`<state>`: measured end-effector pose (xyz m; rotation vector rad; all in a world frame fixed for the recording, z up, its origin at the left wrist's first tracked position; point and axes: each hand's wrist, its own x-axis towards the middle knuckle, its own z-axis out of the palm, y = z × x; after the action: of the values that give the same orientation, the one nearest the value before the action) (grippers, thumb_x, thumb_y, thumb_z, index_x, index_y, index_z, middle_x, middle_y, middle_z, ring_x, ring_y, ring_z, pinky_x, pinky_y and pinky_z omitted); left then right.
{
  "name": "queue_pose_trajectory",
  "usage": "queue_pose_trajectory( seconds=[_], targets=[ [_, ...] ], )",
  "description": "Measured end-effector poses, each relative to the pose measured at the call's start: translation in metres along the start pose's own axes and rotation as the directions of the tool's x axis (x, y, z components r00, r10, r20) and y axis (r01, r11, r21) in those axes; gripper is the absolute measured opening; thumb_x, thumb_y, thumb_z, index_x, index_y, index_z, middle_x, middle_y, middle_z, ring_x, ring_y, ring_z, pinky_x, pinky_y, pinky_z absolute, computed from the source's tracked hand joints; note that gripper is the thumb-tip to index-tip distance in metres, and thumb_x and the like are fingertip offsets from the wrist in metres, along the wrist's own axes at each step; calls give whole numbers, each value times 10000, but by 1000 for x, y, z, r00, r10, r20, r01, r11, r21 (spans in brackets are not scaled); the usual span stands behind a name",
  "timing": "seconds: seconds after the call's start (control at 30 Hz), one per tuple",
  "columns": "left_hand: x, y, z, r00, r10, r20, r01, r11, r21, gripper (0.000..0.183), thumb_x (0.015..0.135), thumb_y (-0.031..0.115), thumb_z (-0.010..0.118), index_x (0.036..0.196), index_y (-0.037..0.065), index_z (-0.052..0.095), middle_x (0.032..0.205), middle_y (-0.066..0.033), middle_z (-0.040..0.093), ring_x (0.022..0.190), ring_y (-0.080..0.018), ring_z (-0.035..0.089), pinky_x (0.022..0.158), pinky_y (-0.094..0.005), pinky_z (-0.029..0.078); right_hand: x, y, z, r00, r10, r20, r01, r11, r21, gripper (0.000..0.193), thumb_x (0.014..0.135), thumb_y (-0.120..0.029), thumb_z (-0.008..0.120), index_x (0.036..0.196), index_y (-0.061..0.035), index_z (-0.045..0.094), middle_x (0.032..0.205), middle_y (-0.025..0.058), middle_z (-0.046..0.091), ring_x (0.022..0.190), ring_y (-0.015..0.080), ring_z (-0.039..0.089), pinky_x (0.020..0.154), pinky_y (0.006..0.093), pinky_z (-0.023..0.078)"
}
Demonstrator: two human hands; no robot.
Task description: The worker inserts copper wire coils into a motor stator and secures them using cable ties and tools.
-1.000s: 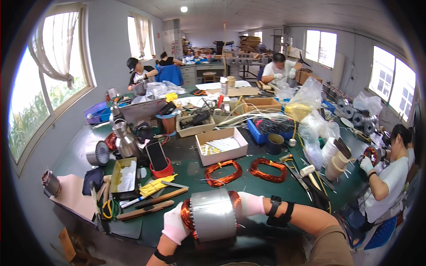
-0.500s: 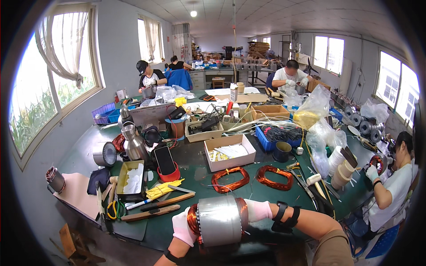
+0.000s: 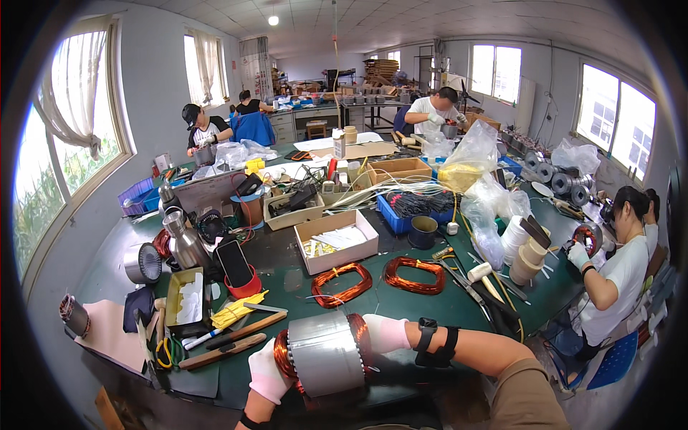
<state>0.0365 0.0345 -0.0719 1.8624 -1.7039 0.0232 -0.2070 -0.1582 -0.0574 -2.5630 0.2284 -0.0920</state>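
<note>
A grey metal motor stator (image 3: 325, 356) with copper windings bulging from both ends lies on its side at the near edge of the table. My left hand (image 3: 270, 371), in a white-pink glove, grips its left end against the copper. At the opposite end, my gloved right hand (image 3: 385, 334) holds the winding; its fingertips are hidden behind the stator. Just beyond lie two oval copper wire coils, a left coil (image 3: 342, 292) tied with yellow and a right coil (image 3: 413, 280).
Wooden sticks (image 3: 223, 351), scissors (image 3: 170, 352) and a phone (image 3: 233, 262) in a red cup lie to the left. A carton (image 3: 337, 247) of paper strips stands ahead. Right are a white mallet (image 3: 484, 276) and thread spools (image 3: 532, 262). A co-worker (image 3: 609, 276) sits at the right.
The whole view has shifted, so the table's contents appear further left. Both my hands stay on the stator, which looks slightly more tilted.
</note>
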Motion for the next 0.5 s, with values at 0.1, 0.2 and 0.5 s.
queue_pose_trajectory(
  seconds=[0.1,0.2,0.5],
  targets=[
    [-2,-8,5,999,31,-11,-32,999,-26,482,783,388,782,1194,143,721,971,-88,737,858,-315,734,701,-387,589,3,3,2,1000,7,21,-8,999,39,130,887,-82,657,945,25,703,846,224,707,727,381,641,702,435,542],
    [1,0,5,998,61,-28,-61,998,10,449,802,374,765,1183,140,725,971,-90,740,852,-311,736,698,-379,585,6,6,7,999,4,38,-9,990,138,143,883,-80,667,969,25,711,860,202,727,755,353,677,721,424,557],
    [2,-11,33,990,-47,-133,51,999,21,330,840,337,713,1094,129,748,919,-113,740,840,-317,737,672,-377,564,8,-25,-16,986,62,154,-62,998,-6,247,848,-105,718,1070,4,725,975,194,753,857,330,721,798,414,586]
  ],
)
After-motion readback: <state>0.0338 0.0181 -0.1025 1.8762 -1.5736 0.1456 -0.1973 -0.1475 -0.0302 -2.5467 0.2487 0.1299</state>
